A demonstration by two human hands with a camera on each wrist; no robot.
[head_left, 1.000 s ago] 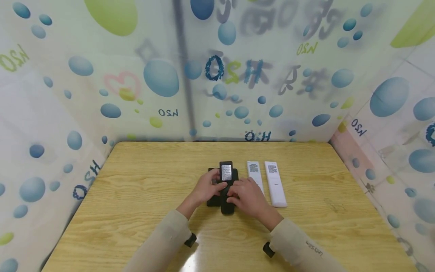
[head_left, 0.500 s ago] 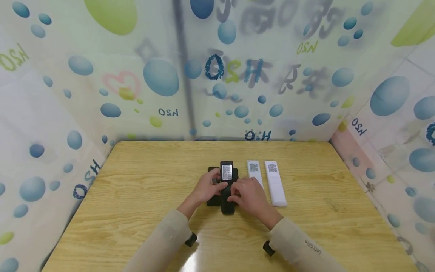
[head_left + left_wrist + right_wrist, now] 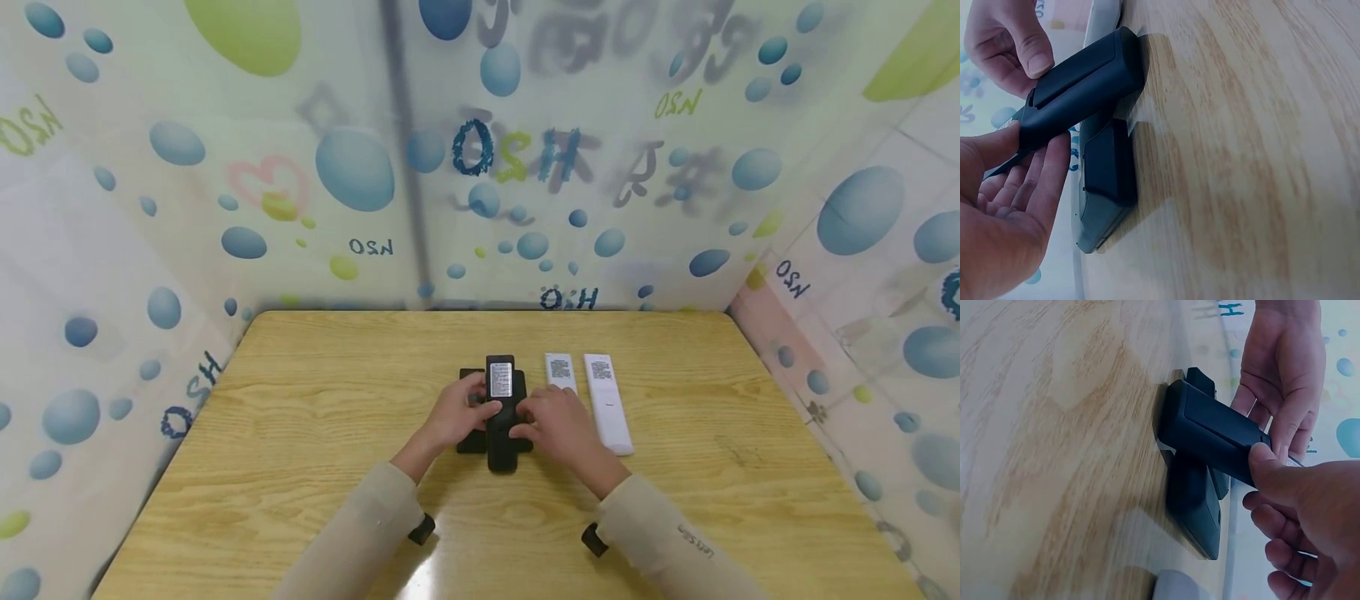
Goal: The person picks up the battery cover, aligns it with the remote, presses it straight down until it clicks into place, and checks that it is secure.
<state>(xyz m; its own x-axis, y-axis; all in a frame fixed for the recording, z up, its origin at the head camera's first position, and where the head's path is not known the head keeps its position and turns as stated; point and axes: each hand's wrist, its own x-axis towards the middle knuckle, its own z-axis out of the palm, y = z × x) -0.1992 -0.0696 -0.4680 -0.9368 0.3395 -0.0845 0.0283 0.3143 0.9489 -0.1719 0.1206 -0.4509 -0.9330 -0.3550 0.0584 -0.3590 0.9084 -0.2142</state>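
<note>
A black remote control [image 3: 502, 454], back side up with a silver label at its far end, is held above the table by my left hand [image 3: 453, 412]. The left thumb lies on top and the fingers support it from below. My right hand [image 3: 558, 423] is at its right edge; in the right wrist view the thumb [image 3: 1263, 461] touches the edge of the battery cover [image 3: 1219, 422], with fingers curled below. A narrow gap shows along that cover. Two more black remotes lie underneath, one left [image 3: 470, 443] and one right [image 3: 524, 443], both partly hidden.
Two white remote controls, one [image 3: 559, 367] partly behind the right hand and one [image 3: 609, 408] farther right, lie back side up on the wooden table [image 3: 337, 383]. Patterned curtains [image 3: 480, 233] enclose the back and sides.
My right hand has shifted slightly right, its thumb moving from over the black remote's back to the right edge. The left hand and the remote stay nearly still.
</note>
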